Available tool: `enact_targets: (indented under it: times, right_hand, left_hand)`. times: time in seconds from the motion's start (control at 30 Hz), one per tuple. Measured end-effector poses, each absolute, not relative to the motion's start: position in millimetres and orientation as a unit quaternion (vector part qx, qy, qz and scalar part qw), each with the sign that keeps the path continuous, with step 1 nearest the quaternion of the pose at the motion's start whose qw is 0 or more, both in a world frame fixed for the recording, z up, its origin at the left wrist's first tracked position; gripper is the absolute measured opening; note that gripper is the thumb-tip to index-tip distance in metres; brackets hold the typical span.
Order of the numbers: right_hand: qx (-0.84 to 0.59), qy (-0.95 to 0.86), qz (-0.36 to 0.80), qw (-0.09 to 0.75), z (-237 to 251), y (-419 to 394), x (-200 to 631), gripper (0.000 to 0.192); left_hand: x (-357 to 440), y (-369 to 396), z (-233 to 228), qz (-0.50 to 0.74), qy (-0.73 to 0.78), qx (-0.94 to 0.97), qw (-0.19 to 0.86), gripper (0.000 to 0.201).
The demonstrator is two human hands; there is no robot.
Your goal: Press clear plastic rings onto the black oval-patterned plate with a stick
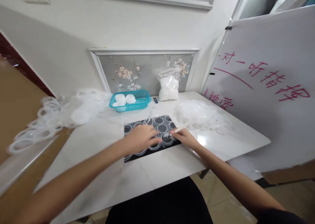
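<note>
Left hand: it hung or rested (142,138) over the left part of the patterned sheet, blurred, thumb and fingertips parted; whether it touched the sheet could not be told.
Right hand: its fingers were closed (183,137) on a slim white stick (179,130), above the sheet's right side.
Black sheet: it lay flat (144,155) on the white table (159,168), under both hands, covered in pale circles.
Blue basket: it stood behind the sheet (147,97), holding white balls (130,99).
Clear bag: it stood upright against the wall (168,88), packed with something white.
Small dark item: it lay between basket and bag (155,100).
Ring piles: one spread at the left (50,112); a clear heap (197,114) lay right of the sheet.
</note>
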State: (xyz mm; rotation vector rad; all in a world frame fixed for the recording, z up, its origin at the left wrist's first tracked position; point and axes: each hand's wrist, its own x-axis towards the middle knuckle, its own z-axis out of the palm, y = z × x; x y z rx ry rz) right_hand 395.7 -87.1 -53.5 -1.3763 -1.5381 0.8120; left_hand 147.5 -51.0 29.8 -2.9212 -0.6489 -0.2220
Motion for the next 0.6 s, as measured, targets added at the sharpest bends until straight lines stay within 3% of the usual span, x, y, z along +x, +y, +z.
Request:
enact_targets:
  times: [0.1, 0.27, 0.6]
  right_hand:
    - [-0.556, -0.639, 0.348, 0.402, -57.4, -98.8, 386.8, 0.056]
    - [-0.581, -0.615, 0.325, 0.423, -57.3, -104.9, 385.3, 0.048]
    - [-0.567, -0.641, 0.319, 0.406, -55.5, -110.5, 385.9, 0.035]
  left_hand:
    - [158.8, -66.9, -3.9, -0.035, -0.190, -0.977, 0.091, 0.038]
    - [176.1, -81.9, -45.9, -0.062, -0.207, -0.973, 0.083, 0.055]
    - [174.9, -82.2, -45.7, -0.052, -0.228, -0.970, 0.067, 0.061]
